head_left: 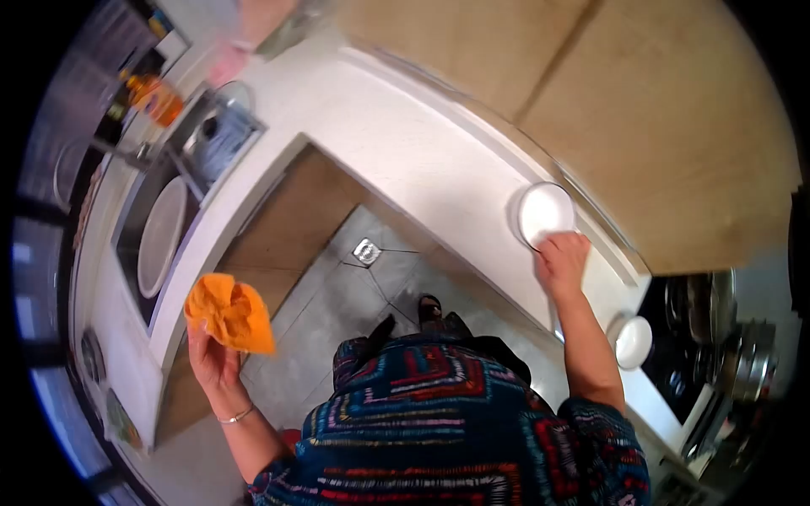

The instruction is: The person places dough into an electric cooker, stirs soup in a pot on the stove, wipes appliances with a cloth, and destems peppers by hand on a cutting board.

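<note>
An orange cloth (pixel 229 314) is bunched up in my left hand (pixel 215 358), which is raised near the sink-side counter edge. My fingers close around its lower part, and the rest of it sticks up. On the counter to the right, my right hand (pixel 563 260) grips the near rim of a round white bowl (pixel 544 212). The bowl sits close to the wall-side ledge. A second small white bowl (pixel 631 341) stands beyond my right forearm, beside the stove.
A white counter (pixel 405 160) curves around the corner. At left, the sink (pixel 139 223) holds a large pale oval basin (pixel 162 236); an orange bottle (pixel 156 99) stands behind. The black stove (pixel 666 363) with metal pots (pixel 751 358) is at right. A drain (pixel 366 251) marks the tiled floor.
</note>
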`<state>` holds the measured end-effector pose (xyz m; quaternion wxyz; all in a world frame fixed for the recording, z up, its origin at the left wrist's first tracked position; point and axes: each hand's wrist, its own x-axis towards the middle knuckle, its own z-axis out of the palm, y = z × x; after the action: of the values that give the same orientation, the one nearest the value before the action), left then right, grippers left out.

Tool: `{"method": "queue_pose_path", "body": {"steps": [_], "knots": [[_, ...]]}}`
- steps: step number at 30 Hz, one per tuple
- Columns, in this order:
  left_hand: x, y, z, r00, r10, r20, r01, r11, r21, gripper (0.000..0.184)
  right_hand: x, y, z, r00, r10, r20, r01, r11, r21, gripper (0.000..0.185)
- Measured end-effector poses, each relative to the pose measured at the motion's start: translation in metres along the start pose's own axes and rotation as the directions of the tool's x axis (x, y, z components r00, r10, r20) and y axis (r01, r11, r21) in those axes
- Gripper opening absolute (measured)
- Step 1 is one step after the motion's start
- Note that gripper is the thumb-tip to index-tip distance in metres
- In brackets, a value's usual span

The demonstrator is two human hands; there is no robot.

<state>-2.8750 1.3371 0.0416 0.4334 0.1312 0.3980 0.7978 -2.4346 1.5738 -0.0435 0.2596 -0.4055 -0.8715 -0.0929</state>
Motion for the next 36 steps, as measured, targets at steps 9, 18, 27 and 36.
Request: {"method": "queue_pose_path", "body": {"steps": [9,18,27,36], "knots": [[0.062,0.117,-0.119,0.946,0.320,-0.045,-0.319,0.947,0.029,0.042,0.014,-0.044,-0.001,0.959,0.251,0.132,-0.215,0.948,-0.236,0.032],[0.150,0.216,-0.250,0.913,0.349,-0.211,-0.309,0.930,0.202,0.036,0.102,-0.196,0.023,0.971,0.236,0.026,-0.226,0.952,-0.206,0.043],[0.220,0.210,-0.298,0.659,0.629,-0.413,-0.117,0.627,0.770,0.047,0.144,-0.261,0.046,0.972,0.211,0.104,-0.195,0.970,-0.143,0.043],[0.275,0.184,-0.257,0.843,0.504,-0.189,-0.076,0.459,0.885,0.048,0.152,-0.286,0.044,0.963,0.247,0.109,-0.237,0.967,-0.096,0.039]]}}
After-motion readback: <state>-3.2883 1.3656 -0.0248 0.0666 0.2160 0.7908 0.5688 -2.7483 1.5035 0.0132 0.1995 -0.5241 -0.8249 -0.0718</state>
